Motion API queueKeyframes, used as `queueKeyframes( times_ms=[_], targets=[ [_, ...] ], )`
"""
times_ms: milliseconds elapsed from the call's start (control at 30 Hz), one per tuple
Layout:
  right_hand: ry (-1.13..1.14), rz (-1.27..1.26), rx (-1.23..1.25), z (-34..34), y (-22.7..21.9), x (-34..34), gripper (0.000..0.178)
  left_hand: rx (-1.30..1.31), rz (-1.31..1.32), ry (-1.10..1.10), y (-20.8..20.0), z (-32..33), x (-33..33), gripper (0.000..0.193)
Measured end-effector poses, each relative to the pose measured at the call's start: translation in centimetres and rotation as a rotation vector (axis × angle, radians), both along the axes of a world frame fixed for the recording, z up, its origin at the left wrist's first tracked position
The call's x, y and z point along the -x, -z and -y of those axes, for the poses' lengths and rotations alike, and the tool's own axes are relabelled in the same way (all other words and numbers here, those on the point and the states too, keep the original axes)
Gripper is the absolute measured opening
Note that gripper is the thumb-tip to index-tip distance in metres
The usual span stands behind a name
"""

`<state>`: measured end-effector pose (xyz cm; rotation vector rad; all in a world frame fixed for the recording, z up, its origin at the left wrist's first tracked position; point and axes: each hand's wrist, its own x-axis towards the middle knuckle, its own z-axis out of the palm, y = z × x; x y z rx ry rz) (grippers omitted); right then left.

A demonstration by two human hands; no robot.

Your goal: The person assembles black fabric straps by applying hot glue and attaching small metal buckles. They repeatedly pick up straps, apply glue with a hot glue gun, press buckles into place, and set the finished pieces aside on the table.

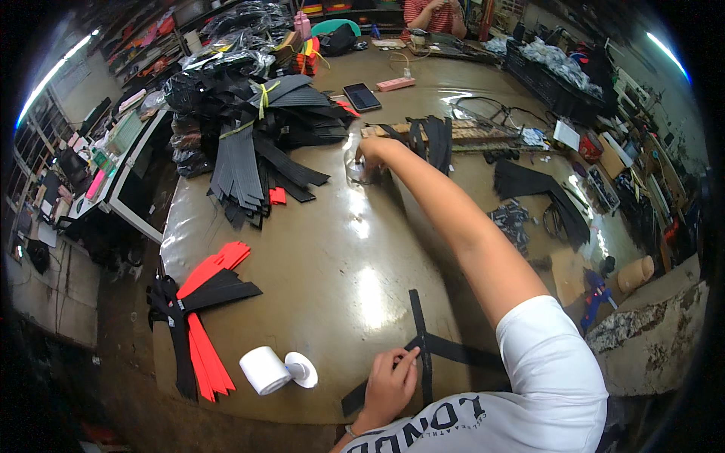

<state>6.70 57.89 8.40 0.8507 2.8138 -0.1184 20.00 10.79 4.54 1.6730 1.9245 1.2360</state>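
Crossed black straps (453, 350) lie on the near part of the table, close to my body. My left hand (391, 381) presses its closed fingers on them where they meet, pinning them to the tabletop. My right arm stretches far across the table. There my right hand (370, 155) points its bent fingers down at a small shiny round container (358, 174). The fingertips are partly hidden, and I cannot make out what is between them. To the left of my left hand, a white roll (264, 370) lies beside a white disc-ended piece (302, 370).
Red strips (208, 355) and black strips (219, 291) lie bundled at the left edge. Tied black straps (242, 162) pile up at the far left, near a phone (362, 97). A blue glue gun (594, 298) is at right. Another person (434, 19) sits beyond the table.
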Motion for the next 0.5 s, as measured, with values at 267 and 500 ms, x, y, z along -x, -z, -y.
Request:
queueKeyframes(
  times_ms=[267, 500],
  targets=[
    [0.122, -0.126, -0.019, 1.5, 1.3, -0.9, 0.031, 0.023, 0.034, 0.026, 0.0, 0.2, 0.1, 0.028],
    [0.088, -0.753, 0.104, 3.3, -3.7, -6.8, 0.031, -0.025, 0.028, 0.016, -0.1, 0.2, 0.0, 0.026]
  ],
)
